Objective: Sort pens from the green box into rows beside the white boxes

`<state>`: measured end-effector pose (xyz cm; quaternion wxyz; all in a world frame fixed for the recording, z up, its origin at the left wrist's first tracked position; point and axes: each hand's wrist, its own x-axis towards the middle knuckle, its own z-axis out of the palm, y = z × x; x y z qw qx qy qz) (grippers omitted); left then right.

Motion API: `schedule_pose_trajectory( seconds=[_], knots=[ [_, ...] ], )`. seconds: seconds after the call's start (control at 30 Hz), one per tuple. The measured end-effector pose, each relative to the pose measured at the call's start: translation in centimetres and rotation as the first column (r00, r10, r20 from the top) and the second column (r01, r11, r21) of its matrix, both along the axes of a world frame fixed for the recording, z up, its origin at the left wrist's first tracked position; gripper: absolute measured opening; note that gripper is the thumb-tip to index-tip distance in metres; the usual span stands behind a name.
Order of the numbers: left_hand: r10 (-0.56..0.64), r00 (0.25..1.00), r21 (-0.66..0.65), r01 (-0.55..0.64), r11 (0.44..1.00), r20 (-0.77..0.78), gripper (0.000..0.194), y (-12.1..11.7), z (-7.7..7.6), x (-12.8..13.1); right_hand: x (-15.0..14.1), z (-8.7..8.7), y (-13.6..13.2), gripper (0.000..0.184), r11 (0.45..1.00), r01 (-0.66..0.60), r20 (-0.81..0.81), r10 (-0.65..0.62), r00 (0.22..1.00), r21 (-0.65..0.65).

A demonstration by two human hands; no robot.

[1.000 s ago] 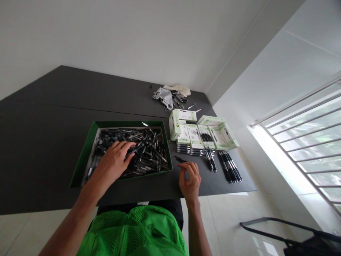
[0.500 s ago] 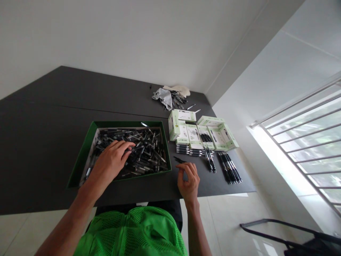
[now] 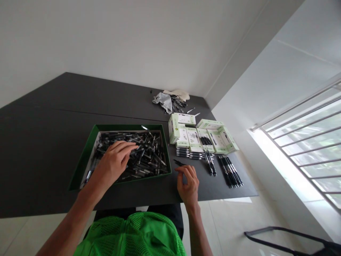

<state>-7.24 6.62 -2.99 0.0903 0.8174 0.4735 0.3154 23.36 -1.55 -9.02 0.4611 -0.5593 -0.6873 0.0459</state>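
A green box (image 3: pixel 78 161) full of loose black and clear pens (image 3: pixel 149 160) stands on the dark table. My left hand (image 3: pixel 114 160) is over the pens, its fingers pinched together on what looks like a pen, mostly hidden among the others. My right hand (image 3: pixel 188 185) rests by the box's right side, fingers loosely bent and the thumb apart from the forefinger. Just beyond its fingers lie dark pens (image 3: pixel 179 162), partly covered by the hand.
Green-and-white pen cartons (image 3: pixel 194 138) stand right of the box, with stacked pens (image 3: pixel 182 152) before them. A row of pens (image 3: pixel 231 171) lies near the table's right end. Grey cloth (image 3: pixel 163 101) and pale cloth (image 3: pixel 179 94) lie at the back.
My left hand's fingertips have shifted slightly right over the pens. My right hand holds nearly the same place. The whole view has tilted up a little.
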Motion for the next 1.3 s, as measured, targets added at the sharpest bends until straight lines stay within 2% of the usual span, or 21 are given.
schedule_pose_trajectory(
  seconds=[0.1, 0.37, 0.77, 0.9, 1.0, 1.1, 1.2, 1.3],
  knots=[
    [0.015, 1.0, -0.084, -0.016, 0.996, -0.013, 0.035, -0.1, -0.3, 0.2, 0.0, 0.0, 0.0, 0.025, 1.0, -0.008, 0.006, 0.008, 1.0, -0.02],
    [0.041, 0.994, -0.176, -0.058, 0.983, -0.097, 0.041, 0.1, -3.1, -0.4, 0.0, 0.1, 0.2, 0.026, 0.999, -0.041, 0.019, 0.041, 0.999, -0.008],
    [0.041, 0.987, -0.168, -0.067, 0.983, -0.155, 0.037, 0.5, -2.4, -0.1, -0.1, 0.3, 0.0, 0.025, 0.999, -0.045, -0.003, 0.045, 0.999, -0.031],
    [-0.039, 0.985, -0.225, 0.0, 0.974, -0.17, 0.046, 0.2, -1.7, -1.4, -0.2, 0.5, -0.2, 0.026, 0.999, -0.038, -0.02, 0.038, 0.999, 0.011],
    [-0.151, 0.964, -0.271, 0.088, 0.958, -0.218, 0.049, 2.0, -0.6, -3.4, -0.5, 2.0, -0.1, 0.026, 0.995, -0.086, -0.003, 0.086, 0.996, 0.051],
    [-0.299, 0.92, -0.31, 0.216, 0.926, -0.252, 0.047, 5.9, 0.6, -4.4, -1.7, 5.2, 1.3, 0.026, 0.973, -0.217, 0.052, 0.214, 0.976, 0.077],
    [-0.419, 0.877, -0.355, 0.324, 0.877, -0.235, 0.043, 9.7, 1.4, -3.3, -4.3, 8.6, 5.0, 0.027, 0.91, -0.414, 0.118, 0.408, 0.905, 0.032],
    [-0.505, 0.835, -0.396, 0.396, 0.828, -0.22, 0.038, 11.6, 1.4, -1.2, -7.8, 10.1, 10.1, 0.025, 0.85, -0.523, 0.079, 0.526, 0.847, -0.063]
  ],
)
